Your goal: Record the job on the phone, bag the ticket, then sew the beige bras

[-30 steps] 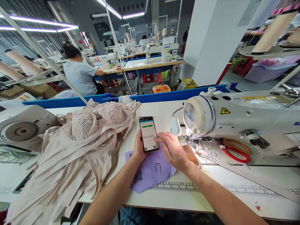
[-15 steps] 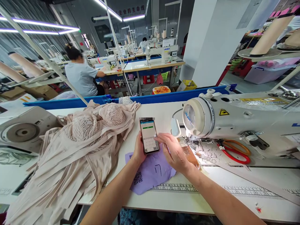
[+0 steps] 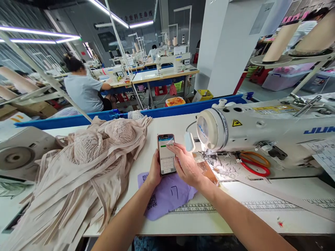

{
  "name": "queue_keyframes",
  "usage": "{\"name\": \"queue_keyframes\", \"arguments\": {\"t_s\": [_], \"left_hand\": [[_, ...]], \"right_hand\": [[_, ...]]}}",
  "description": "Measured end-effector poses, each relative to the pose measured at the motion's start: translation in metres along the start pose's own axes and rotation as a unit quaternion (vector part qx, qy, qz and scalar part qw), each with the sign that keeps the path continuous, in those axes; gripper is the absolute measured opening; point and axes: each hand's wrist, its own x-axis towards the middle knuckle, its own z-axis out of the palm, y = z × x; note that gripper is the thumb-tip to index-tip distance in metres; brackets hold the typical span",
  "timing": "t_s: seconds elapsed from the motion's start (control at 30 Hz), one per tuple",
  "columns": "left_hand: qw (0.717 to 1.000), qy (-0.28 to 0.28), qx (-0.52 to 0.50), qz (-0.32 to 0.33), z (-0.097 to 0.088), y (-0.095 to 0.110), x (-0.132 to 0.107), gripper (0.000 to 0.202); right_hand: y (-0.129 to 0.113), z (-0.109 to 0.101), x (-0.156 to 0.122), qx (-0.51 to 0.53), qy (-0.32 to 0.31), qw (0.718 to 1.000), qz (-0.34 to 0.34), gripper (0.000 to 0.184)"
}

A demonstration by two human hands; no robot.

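A smartphone [image 3: 166,157] with a lit screen, showing a number keypad and a green bar, is held upright in my left hand [image 3: 155,170]. The fingers of that hand wrap round its lower left edge. Over the upper half of the screen my right hand [image 3: 187,165] reaches in from the right, fingers stretched out, a fingertip at or just above the green bar. Below both hands lies a purple sheet [image 3: 170,197] with printed QR codes and a handwritten mark. It rests partly over the ruler strip [image 3: 199,208] on the white table.
Beige lace bras [image 3: 91,157] are heaped on the left. At the right stands a sewing machine [image 3: 251,129], with red-and-orange-handled scissors [image 3: 255,165] beneath its arm. A blue trough [image 3: 167,111] runs along the far table edge. A co-worker [image 3: 83,87] sits beyond it.
My right hand has moved from the keypad up to the green bar on the phone screen. The left hand still holds the phone. The whole view has shifted a little.
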Motion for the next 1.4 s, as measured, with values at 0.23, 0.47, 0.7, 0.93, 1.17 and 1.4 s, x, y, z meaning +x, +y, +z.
{"name": "queue_keyframes", "arguments": {"t_s": [0.23,0.47,0.7,0.93,1.17,1.4], "left_hand": [[1.000,-0.015,0.011,-0.001,0.004,0.002,-0.001,0.039],[0.998,-0.009,-0.018,-0.066,-0.004,0.005,0.003,0.047],[0.996,0.020,-0.054,-0.074,-0.009,0.008,0.005,0.046],[0.997,0.037,-0.035,-0.063,-0.005,0.009,0.004,0.043],[0.996,0.040,-0.032,-0.066,-0.007,0.007,0.006,0.044],[0.997,0.037,-0.028,-0.065,-0.007,0.007,0.006,0.044]], "right_hand": [[-0.002,-0.003,-0.003,-0.004,0.020,1.000,-0.011,0.046],[-0.006,-0.011,-0.004,-0.018,0.035,0.999,-0.004,0.047],[-0.005,-0.011,-0.006,-0.029,0.027,0.999,0.000,0.045],[-0.002,-0.010,-0.008,-0.036,0.030,0.999,0.003,0.040],[-0.003,-0.010,-0.008,-0.038,0.031,0.999,0.010,0.040],[-0.002,-0.009,-0.008,-0.032,0.027,0.999,0.011,0.041]]}}
